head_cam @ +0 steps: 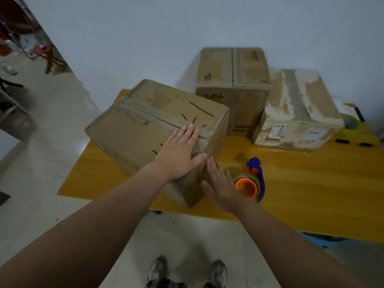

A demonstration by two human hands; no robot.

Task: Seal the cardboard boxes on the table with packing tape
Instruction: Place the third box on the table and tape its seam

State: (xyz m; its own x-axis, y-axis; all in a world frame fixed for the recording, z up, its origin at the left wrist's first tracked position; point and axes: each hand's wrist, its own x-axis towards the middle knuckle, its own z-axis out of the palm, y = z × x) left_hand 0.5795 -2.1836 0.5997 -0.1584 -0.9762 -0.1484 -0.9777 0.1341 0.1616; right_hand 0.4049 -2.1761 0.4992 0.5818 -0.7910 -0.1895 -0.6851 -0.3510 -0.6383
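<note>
1. Presently, the left hand (pixel 178 156) lies flat on the top of the nearest cardboard box (pixel 135 132), at its near right corner. Its grip is open, fingers straight, pressing rather than holding.
2. The right hand (pixel 220 188) is likewise open-gripped and holds nothing. It is against or just beside that box's right face, with the tape dispenser (pixel 249 183) just beside it on the worktop (pixel 311 194).
3. That box sits skewed at the worktop's near left corner and seems to reach past the edge. A hard push from the flat palm could slide or tip it toward the floor (pixel 52 152), since nothing grips it.
4. Should the right hand sweep sideways for the dispenser, it may knock it. The roll could then run toward the near edge.
5. Tape laid while the flaps are only pressed at one corner may go on crooked or wrinkled, as the far end of the seam is unheld.
6. The tall rear box (pixel 232 80) and the worn right-hand box (pixel 295 113) stand close together at the back. Dragging one forward might shove the other.
7. I cannot tell whether the nearest box's seam is already fully taped.
</note>
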